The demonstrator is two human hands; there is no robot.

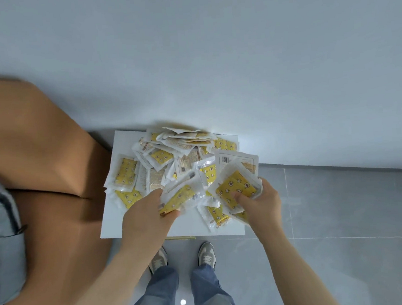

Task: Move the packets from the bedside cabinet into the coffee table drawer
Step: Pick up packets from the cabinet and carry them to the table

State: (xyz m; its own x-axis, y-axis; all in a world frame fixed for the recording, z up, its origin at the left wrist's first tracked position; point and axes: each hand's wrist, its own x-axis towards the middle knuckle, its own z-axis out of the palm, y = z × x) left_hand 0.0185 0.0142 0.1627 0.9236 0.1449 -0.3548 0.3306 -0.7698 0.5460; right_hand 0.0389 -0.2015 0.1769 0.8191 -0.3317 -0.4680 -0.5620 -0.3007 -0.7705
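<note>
Both hands are in the packets (171, 159) heaped on the white bedside cabinet (114, 221): left hand (145, 217) gripping one, right hand (259, 200) clutching a few.

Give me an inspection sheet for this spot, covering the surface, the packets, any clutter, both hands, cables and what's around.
Surface: white bedside cabinet top, mostly covered, against a pale wall.
Job's things: heap of yellow-and-white packets piled loosely, overlapping, some face down. Coffee table drawer not in view.
Clutter: thin yellowish stick at the cabinet's front edge.
Grippers: left hand pinches a packet at the heap's front; right hand grips a small stack of packets.
Cables: nothing seen.
Surroundings: brown upholstered headboard and grey pillow to the left; grey tiled floor; the person's shoes below.
</note>
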